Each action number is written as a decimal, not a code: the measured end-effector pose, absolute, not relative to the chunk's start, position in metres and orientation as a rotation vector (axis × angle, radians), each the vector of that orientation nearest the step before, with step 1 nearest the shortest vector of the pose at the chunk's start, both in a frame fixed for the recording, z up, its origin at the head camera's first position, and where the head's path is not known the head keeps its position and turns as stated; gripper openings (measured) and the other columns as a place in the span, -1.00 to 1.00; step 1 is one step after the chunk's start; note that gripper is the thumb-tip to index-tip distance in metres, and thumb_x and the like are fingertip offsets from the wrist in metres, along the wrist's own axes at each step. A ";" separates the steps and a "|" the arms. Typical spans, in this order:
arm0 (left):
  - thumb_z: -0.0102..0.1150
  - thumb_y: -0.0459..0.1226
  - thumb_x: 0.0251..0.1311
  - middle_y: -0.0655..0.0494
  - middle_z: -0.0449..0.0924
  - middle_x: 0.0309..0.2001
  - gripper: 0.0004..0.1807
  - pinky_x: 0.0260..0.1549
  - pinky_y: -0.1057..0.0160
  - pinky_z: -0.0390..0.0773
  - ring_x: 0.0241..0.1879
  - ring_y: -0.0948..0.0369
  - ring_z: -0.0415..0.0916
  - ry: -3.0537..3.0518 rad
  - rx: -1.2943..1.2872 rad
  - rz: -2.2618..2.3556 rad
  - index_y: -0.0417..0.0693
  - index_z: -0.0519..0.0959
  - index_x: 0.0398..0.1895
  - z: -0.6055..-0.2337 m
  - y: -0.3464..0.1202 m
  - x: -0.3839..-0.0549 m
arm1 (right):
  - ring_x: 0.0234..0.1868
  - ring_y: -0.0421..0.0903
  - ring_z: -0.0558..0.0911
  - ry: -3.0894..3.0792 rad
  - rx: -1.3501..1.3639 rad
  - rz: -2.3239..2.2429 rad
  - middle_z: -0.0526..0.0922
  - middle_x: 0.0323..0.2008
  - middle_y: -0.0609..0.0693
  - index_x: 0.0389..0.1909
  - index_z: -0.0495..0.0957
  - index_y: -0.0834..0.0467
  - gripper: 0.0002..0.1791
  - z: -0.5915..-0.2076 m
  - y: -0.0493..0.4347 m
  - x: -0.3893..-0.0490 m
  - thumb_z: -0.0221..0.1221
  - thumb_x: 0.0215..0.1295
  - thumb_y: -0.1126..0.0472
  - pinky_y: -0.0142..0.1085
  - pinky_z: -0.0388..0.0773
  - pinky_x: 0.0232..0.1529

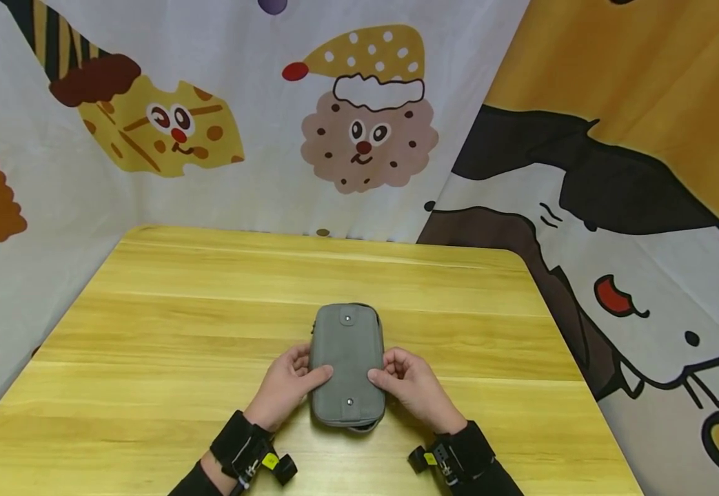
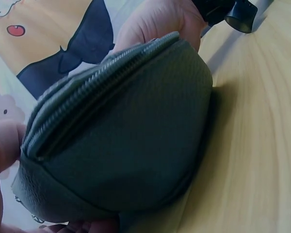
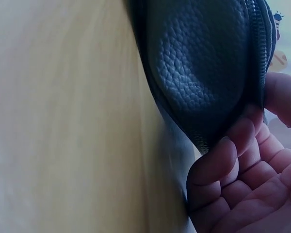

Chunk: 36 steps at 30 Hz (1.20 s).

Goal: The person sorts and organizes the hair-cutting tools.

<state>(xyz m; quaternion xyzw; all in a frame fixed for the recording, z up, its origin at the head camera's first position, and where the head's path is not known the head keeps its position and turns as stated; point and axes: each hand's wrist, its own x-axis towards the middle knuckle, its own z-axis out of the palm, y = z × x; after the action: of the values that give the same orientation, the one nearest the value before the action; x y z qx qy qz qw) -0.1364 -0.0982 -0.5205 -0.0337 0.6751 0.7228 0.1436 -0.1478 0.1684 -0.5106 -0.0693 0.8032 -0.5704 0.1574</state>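
Observation:
A grey zippered pouch (image 1: 348,362) with two snap studs on its top face is held near the front middle of the table. My left hand (image 1: 285,386) grips its left side, thumb on the top face. On the opposite side my right hand (image 1: 418,386) grips it, thumb likewise on top and fingers curled at the edge. The left wrist view shows the pouch (image 2: 131,126) end-on with a zipper running along its upper edge. Pebbled, leather-like texture and zipper teeth show on the pouch (image 3: 199,58) in the right wrist view, beside the curled fingers (image 3: 216,162).
The wood-grain table (image 1: 179,296) has rounded far corners. Printed cloth (image 1: 223,200) with cartoon figures hangs behind it and along both sides. Each wrist wears a black strap (image 1: 238,441) with a small camera.

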 end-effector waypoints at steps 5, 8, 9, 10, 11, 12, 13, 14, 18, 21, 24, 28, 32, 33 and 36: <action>0.44 -0.22 0.36 -0.30 0.61 0.28 -0.19 0.19 0.12 0.74 0.24 -0.02 0.67 1.913 -0.057 2.085 -0.37 0.29 0.54 -0.520 -0.102 -0.136 | -0.45 -0.26 0.47 2.301 -0.203 -1.633 0.54 -0.42 -0.08 -0.17 0.57 0.24 -0.69 -0.511 0.165 -0.148 0.42 0.42 0.09 -0.46 0.41 -0.41; 0.45 -0.23 0.34 -0.30 0.62 0.25 -0.19 0.17 0.13 0.75 0.20 0.00 0.69 1.920 -0.064 2.086 -0.37 0.30 0.52 -0.520 -0.103 -0.135 | -0.46 -0.27 0.46 2.308 -0.206 -1.623 0.55 -0.43 -0.09 -0.18 0.58 0.24 -0.69 -0.511 0.163 -0.148 0.42 0.42 0.08 -0.46 0.40 -0.43; 0.45 -0.24 0.33 -0.30 0.62 0.25 -0.19 0.17 0.13 0.75 0.20 0.00 0.69 1.919 -0.069 2.091 -0.37 0.30 0.52 -0.520 -0.104 -0.135 | -0.46 -0.27 0.46 2.312 -0.207 -1.617 0.55 -0.43 -0.09 -0.18 0.58 0.24 -0.68 -0.511 0.163 -0.148 0.42 0.41 0.07 -0.46 0.39 -0.44; 0.45 -0.25 0.33 -0.31 0.62 0.25 -0.19 0.17 0.12 0.75 0.20 -0.01 0.69 1.913 -0.075 2.100 -0.37 0.29 0.52 -0.520 -0.104 -0.135 | -0.47 -0.26 0.46 2.312 -0.205 -1.613 0.55 -0.43 -0.08 -0.18 0.58 0.24 -0.68 -0.511 0.163 -0.148 0.42 0.41 0.07 -0.46 0.39 -0.45; 0.44 -0.27 0.33 -0.32 0.62 0.25 -0.19 0.17 0.11 0.75 0.20 -0.01 0.68 1.908 -0.078 2.109 -0.37 0.27 0.53 -0.520 -0.104 -0.134 | -0.47 -0.26 0.46 2.313 -0.205 -1.609 0.55 -0.43 -0.08 -0.17 0.58 0.23 -0.68 -0.511 0.163 -0.148 0.43 0.41 0.07 -0.45 0.40 -0.45; 0.43 -0.28 0.32 -0.33 0.61 0.25 -0.19 0.16 0.11 0.75 0.20 -0.02 0.68 1.901 -0.085 2.116 -0.37 0.26 0.53 -0.520 -0.104 -0.134 | -0.46 -0.25 0.47 2.318 -0.202 -1.602 0.56 -0.42 -0.07 -0.16 0.58 0.22 -0.68 -0.510 0.162 -0.148 0.43 0.41 0.06 -0.45 0.41 -0.45; 0.43 -0.30 0.31 -0.35 0.61 0.25 -0.18 0.16 0.11 0.75 0.19 -0.03 0.68 1.894 -0.091 2.124 -0.38 0.24 0.52 -0.520 -0.105 -0.134 | -0.46 -0.24 0.48 2.325 -0.201 -1.596 0.57 -0.41 -0.06 -0.14 0.59 0.21 -0.68 -0.510 0.162 -0.148 0.43 0.41 0.06 -0.44 0.43 -0.45; 0.42 -0.31 0.30 -0.36 0.61 0.25 -0.18 0.15 0.11 0.75 0.19 -0.03 0.68 1.883 -0.097 2.133 -0.38 0.22 0.52 -0.519 -0.105 -0.133 | -0.45 -0.23 0.50 2.334 -0.198 -1.589 0.59 -0.39 -0.05 -0.12 0.59 0.20 -0.68 -0.509 0.162 -0.148 0.43 0.41 0.06 -0.44 0.45 -0.44; 0.38 -0.34 0.27 -0.39 0.58 0.28 -0.15 0.13 0.13 0.73 0.17 -0.02 0.67 1.841 -0.095 2.152 -0.41 0.16 0.53 -0.518 -0.105 -0.133 | -0.36 -0.19 0.59 2.426 -0.193 -1.550 0.65 -0.29 -0.02 -0.02 0.59 0.17 -0.66 -0.504 0.161 -0.147 0.45 0.39 0.07 -0.43 0.55 -0.36; 0.33 -0.37 0.25 -0.38 0.55 0.30 -0.18 0.12 0.16 0.71 0.15 0.02 0.66 1.788 -0.070 2.156 -0.42 0.18 0.52 -0.519 -0.106 -0.132 | -0.28 -0.17 0.61 2.535 -0.202 -1.515 0.67 -0.21 0.01 0.04 0.60 0.19 -0.62 -0.496 0.159 -0.147 0.46 0.38 0.08 -0.42 0.58 -0.27; 0.31 -0.36 0.27 -0.36 0.54 0.30 -0.21 0.11 0.19 0.72 0.13 0.04 0.69 1.733 -0.033 2.153 -0.39 0.22 0.52 -0.519 -0.109 -0.133 | -0.24 -0.15 0.61 2.644 -0.220 -1.482 0.66 -0.15 0.02 0.08 0.59 0.19 -0.60 -0.481 0.157 -0.149 0.46 0.37 0.09 -0.42 0.60 -0.26; 0.33 -0.29 0.35 -0.33 0.58 0.29 -0.23 0.11 0.20 0.73 0.10 0.05 0.74 1.695 0.017 2.149 -0.35 0.24 0.54 -0.519 -0.113 -0.134 | -0.20 -0.14 0.60 2.775 -0.347 -1.428 0.67 -0.09 0.03 0.11 0.60 0.12 -0.62 -0.452 0.148 -0.155 0.44 0.40 0.10 -0.39 0.62 -0.22; 0.36 -0.22 0.38 -0.26 0.67 0.22 -0.23 0.08 0.19 0.75 0.06 0.06 0.77 1.701 0.013 2.137 -0.29 0.26 0.54 -0.521 -0.115 -0.137 | -0.11 -0.08 0.61 2.892 -0.609 -1.272 0.69 0.02 0.00 0.18 0.62 0.08 -0.60 -0.422 0.125 -0.168 0.41 0.44 0.04 -0.25 0.66 -0.12; 0.36 -0.20 0.39 -0.25 0.68 0.20 -0.23 0.07 0.19 0.76 0.05 0.06 0.78 1.704 0.014 2.134 -0.28 0.26 0.54 -0.522 -0.115 -0.137 | -0.08 -0.04 0.63 2.908 -0.676 -1.221 0.69 0.05 0.00 0.21 0.62 0.08 -0.59 -0.416 0.118 -0.172 0.40 0.45 0.02 -0.21 0.68 -0.10; 0.35 -0.20 0.41 -0.25 0.69 0.20 -0.24 0.06 0.18 0.77 0.05 0.05 0.78 1.704 0.017 2.135 -0.25 0.24 0.55 -0.526 -0.116 -0.139 | 0.12 0.04 0.66 2.930 -0.880 -1.004 0.69 0.16 0.01 0.26 0.63 0.09 -0.53 -0.404 0.092 -0.184 0.38 0.46 -0.03 -0.09 0.69 0.10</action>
<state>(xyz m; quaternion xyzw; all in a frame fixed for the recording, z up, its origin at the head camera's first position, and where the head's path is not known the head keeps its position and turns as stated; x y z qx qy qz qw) -0.1387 -0.1160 -0.5256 0.0059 0.6108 0.7651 0.2037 -0.1841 0.0918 -0.4035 -0.2732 0.9092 -0.3117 -0.0391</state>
